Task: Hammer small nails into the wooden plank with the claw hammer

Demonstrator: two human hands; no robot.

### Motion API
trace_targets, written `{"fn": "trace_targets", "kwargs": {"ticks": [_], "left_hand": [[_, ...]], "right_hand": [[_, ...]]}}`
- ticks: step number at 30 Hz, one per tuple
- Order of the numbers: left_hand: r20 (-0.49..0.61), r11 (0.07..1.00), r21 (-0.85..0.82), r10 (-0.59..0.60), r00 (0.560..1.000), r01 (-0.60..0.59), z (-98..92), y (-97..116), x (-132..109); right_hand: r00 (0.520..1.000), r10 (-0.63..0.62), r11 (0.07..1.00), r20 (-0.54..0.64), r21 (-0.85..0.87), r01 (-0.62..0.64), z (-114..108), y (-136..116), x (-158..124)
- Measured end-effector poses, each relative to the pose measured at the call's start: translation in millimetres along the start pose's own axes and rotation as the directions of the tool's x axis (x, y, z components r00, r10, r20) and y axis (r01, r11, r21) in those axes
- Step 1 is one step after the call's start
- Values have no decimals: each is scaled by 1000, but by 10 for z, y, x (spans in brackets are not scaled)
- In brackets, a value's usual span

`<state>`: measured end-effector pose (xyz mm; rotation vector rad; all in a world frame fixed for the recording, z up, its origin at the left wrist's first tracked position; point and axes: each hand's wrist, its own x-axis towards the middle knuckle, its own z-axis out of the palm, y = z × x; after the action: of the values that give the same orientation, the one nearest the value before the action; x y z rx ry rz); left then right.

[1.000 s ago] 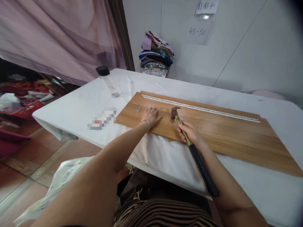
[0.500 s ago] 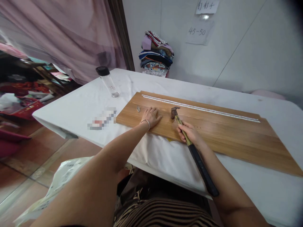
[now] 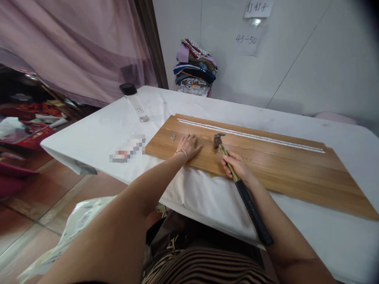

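Observation:
My right hand (image 3: pixel 236 165) is wrapped round the upper handle of a claw hammer (image 3: pixel 248 205). The rusty head rests on or just above a brown wooden board (image 3: pixel 281 169); I cannot tell which. The black grip runs back past the board's near edge toward my body. My left hand (image 3: pixel 189 146) lies flat on the board with its fingers spread, left of the hammer head. A few nails (image 3: pixel 173 136) lie in a small heap on the board beyond my left fingers. Several small dark dots mark the wood right of my right hand.
The board lies on a white-covered table (image 3: pixel 97 138). Along its far side stretches a white measuring tape (image 3: pixel 251 135). A clear bottle (image 3: pixel 137 104) with a black lid and a pixelated item (image 3: pixel 127 149) stand or lie to the left. Folded cloths (image 3: pixel 195 71) are stacked by the wall.

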<state>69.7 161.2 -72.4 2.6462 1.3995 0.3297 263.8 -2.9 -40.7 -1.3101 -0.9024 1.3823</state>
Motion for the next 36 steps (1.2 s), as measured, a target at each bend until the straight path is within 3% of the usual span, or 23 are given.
{"fn": "trace_targets", "kwargs": {"ticks": [36], "left_hand": [[17,1000,-4,-22,1000,23,-29,31,-9]], "right_hand": [[1000,-14,1000,-16,11,14,12,-6,-2]]}}
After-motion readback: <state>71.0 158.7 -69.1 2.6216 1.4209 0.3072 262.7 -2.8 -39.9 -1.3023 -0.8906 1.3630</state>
